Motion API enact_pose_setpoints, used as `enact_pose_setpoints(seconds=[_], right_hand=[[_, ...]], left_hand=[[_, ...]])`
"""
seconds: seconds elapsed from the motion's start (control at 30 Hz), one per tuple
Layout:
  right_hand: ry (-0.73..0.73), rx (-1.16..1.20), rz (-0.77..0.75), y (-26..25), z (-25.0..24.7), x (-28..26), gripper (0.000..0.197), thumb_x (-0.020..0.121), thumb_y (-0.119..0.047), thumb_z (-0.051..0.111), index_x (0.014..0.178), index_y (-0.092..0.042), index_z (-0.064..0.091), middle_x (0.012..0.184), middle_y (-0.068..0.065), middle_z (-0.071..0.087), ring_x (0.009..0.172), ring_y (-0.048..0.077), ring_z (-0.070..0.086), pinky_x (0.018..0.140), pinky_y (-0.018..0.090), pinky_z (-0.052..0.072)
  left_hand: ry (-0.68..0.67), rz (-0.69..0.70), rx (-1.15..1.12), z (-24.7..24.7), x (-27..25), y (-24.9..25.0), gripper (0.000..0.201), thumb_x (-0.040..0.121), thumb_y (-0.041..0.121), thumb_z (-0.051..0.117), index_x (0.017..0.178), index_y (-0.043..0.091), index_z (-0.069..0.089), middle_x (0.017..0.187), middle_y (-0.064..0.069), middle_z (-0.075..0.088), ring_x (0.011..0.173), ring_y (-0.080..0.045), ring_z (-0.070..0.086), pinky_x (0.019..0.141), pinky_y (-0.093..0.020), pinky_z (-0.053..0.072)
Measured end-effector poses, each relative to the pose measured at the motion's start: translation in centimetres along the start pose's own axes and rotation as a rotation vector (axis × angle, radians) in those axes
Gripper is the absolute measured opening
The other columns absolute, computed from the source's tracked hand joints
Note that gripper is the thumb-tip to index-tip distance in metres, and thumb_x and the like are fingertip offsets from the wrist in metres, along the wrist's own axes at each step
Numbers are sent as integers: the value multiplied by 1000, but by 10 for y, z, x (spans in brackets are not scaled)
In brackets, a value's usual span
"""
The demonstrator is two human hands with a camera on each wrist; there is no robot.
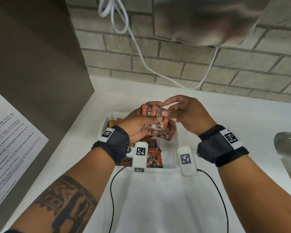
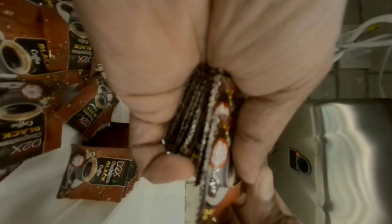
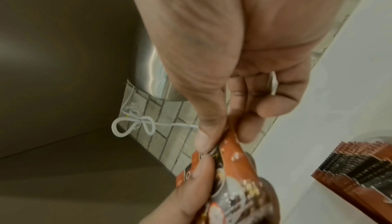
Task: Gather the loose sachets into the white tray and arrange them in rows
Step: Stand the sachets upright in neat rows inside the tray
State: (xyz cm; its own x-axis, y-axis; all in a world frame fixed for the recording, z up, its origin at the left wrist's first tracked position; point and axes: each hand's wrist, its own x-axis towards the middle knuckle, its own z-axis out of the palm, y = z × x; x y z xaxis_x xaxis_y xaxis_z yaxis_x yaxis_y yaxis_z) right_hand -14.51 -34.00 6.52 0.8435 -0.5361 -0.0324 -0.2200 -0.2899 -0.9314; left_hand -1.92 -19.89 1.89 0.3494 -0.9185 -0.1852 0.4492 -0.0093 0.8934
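The left hand point(image 1: 139, 126) holds a bunch of small orange-brown coffee sachets point(image 1: 155, 113) up over the white plastic tray point(image 1: 175, 145). Its fingers and thumb are curled tight around the bunch, and from the left wrist view the zigzag edges of the packets point(image 2: 203, 127) show stacked side by side between the thumb and the fingers. The right hand point(image 1: 186, 113) is just beside it, touching the top of the same bunch. Its thumb and first finger pinch the corner of one sachet point(image 3: 231, 154), and its other fingers are bent in loosely (one of them has a pale ring on it). More loose coffee sachets point(image 1: 154, 155) lie flat and mixed up in the tray under the left wrist, some with the cup picture facing up point(image 2: 99, 172). A neat row of sachets standing on edge point(image 1: 118, 122) sits at the far left end of the tray, and it shows in the right wrist view too point(image 3: 360, 162). The tray rests on the white counter point(image 1: 225, 115), which meets a grey brick wall point(image 1: 191, 64). A white cable point(image 1: 141, 52) hangs in loops down that wall. A shiny metal sink point(image 1: 289, 152) is at the right edge of the counter, well apart from the tray. A printed paper notice point(image 1: 13, 142) is stuck on the brown cabinet side to the left.
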Motion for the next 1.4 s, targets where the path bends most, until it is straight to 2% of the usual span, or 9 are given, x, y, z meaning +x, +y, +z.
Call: enact_pose_setpoints(seconds=[0.17,0.33,0.43,0.53,0.63,0.83,0.93,1.07,1.4], right_hand=[[37,-95,-16,5,-6,5,12,81,-14,82,89,-15,73,77,2,73,63,4,64,53,10,44],[118,-335,-7,22,-18,5,14,80,-17,80,76,-27,72,76,-3,74,78,18,71,76,30,54],[88,-502,77,36,-19,3,7,84,-20,75,79,-23,73,78,-9,72,83,14,68,75,17,47],[43,-597,169,46,-13,3,8,86,-18,71,80,-23,74,77,-12,67,83,11,63,66,13,39],[-29,-677,209,52,-4,6,10,87,-17,69,88,-18,79,92,-5,72,93,15,65,80,24,45],[-173,-868,251,58,7,15,19,94,-26,63,106,-21,77,115,-1,71,109,19,63,97,29,46],[-152,-793,263,60,7,19,11,86,-18,71,89,-26,77,95,-9,69,101,17,65,88,24,47],[-132,-762,240,64,7,21,29,84,-12,70,66,-35,67,74,-18,62,91,14,66,79,24,49],[-60,-677,203,69,10,29,27,80,-6,69,72,-30,62,88,-6,65,88,18,63,76,26,49]], left_hand=[[20,-2,64,-4,1,3,47,87,17,75,132,21,61,115,-12,66,96,-26,64,67,-31,56],[95,-54,177,-28,-4,9,43,83,19,73,125,19,64,104,-10,64,86,-22,63,62,-30,57],[83,-261,335,-34,-10,2,32,93,9,67,124,15,64,96,-11,68,76,-21,65,60,-31,56],[-103,-462,684,-21,-6,-18,28,95,11,66,122,11,64,99,-10,73,83,-23,68,77,-38,59],[-184,-534,941,-4,7,-36,37,89,26,73,123,12,68,109,-7,75,107,-29,68,102,-49,51],[-229,-635,1064,12,33,-41,27,91,31,69,99,7,77,96,-5,76,89,-25,68,88,-38,56],[-177,-673,1112,14,39,-43,22,91,32,70,93,11,76,85,0,71,75,-17,60,70,-29,52],[-170,-689,1054,11,43,-48,33,87,32,73,104,5,77,113,-13,74,98,-28,69,100,-47,54],[-110,-646,855,13,50,-49,23,90,19,72,104,1,73,106,-17,75,102,-33,66,106,-54,48]])
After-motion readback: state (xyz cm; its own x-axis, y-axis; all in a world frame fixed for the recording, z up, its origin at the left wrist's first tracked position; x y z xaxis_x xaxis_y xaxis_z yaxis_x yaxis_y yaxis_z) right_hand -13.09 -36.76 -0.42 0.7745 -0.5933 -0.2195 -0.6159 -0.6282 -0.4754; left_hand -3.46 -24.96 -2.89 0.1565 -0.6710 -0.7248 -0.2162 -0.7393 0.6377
